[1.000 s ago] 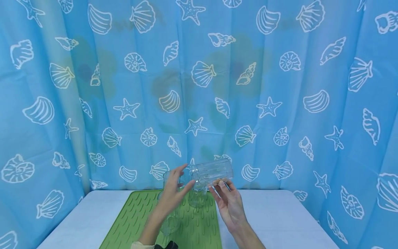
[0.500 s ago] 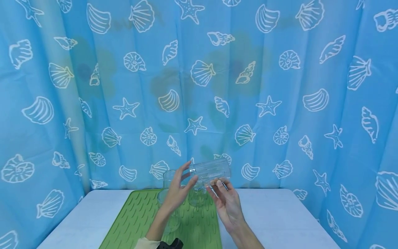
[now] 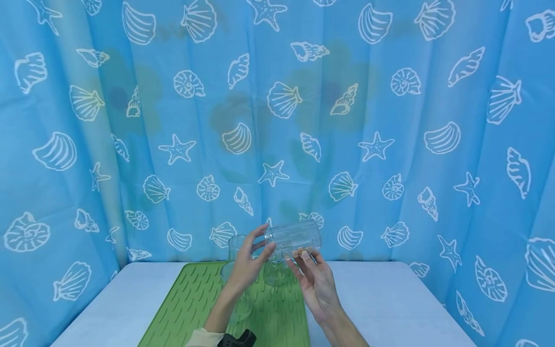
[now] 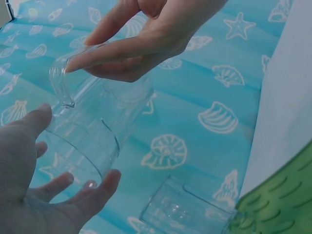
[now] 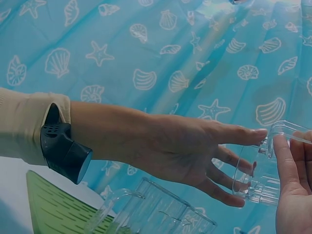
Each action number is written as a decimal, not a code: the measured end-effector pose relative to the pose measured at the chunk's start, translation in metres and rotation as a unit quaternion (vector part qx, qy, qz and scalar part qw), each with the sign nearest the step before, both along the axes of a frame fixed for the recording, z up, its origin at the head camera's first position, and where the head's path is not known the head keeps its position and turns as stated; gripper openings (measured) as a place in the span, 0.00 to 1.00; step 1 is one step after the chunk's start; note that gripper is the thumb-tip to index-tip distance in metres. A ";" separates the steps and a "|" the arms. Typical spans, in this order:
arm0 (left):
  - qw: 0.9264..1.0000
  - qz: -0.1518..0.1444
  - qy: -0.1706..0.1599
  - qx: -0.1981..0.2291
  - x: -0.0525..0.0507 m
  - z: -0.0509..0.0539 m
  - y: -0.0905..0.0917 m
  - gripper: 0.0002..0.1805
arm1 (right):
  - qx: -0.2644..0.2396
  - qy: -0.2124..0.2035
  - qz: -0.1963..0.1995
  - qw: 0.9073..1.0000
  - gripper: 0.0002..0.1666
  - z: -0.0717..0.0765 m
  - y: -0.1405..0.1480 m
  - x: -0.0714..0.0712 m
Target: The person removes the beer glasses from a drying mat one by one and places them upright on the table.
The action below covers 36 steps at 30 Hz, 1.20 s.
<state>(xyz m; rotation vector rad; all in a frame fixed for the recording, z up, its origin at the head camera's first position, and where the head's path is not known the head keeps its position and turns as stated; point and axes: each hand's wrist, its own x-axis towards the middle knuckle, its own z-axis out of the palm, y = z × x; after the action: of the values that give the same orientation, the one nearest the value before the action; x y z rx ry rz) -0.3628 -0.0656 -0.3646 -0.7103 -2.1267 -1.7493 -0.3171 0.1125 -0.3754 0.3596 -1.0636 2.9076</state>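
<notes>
A clear glass mug [image 3: 299, 235] is held on its side above the mat. My right hand [image 3: 320, 289] pinches its handle, which points down in the head view; the right wrist view shows the fingers on that handle [image 5: 279, 126]. My left hand [image 3: 246, 267] is at the mug's left end, thumb on one side and fingers spread on the other. In the left wrist view, the left hand's fingertips [image 4: 113, 179] meet the glass near the end's round edge. Clear glass hides little, but exact contact of each left finger is hard to tell.
Several other clear glass mugs stand on a green ridged mat [image 3: 173, 308], partly behind my left forearm; one mug [image 5: 156, 209] shows in the right wrist view. The mat lies on a white table [image 3: 381, 303]. A blue shell-patterned curtain [image 3: 277, 144] hangs behind.
My left hand has moved slightly right, closing onto the mug's left end. The mug has shifted a little left with my right hand, which keeps hold of the handle. Little differs over the last half second.
</notes>
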 end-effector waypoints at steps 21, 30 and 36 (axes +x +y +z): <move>1.000 0.017 0.002 0.019 0.000 0.002 -0.001 0.28 | 0.073 -0.007 -0.031 0.997 0.10 0.000 0.001 -0.002; 0.999 0.032 0.030 0.021 0.002 0.005 -0.003 0.27 | 0.129 0.004 -0.052 0.990 0.12 -0.002 0.007 -0.005; 0.998 0.052 0.029 0.024 0.003 0.006 -0.005 0.24 | 0.145 0.003 -0.077 0.986 0.13 0.001 0.017 -0.008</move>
<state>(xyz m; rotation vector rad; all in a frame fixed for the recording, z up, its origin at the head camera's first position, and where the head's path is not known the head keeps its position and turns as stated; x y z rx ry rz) -0.3601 -0.0705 -0.3582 -0.6177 -2.0384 -1.6984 -0.3254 0.1299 -0.3747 0.2784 -1.4477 2.6178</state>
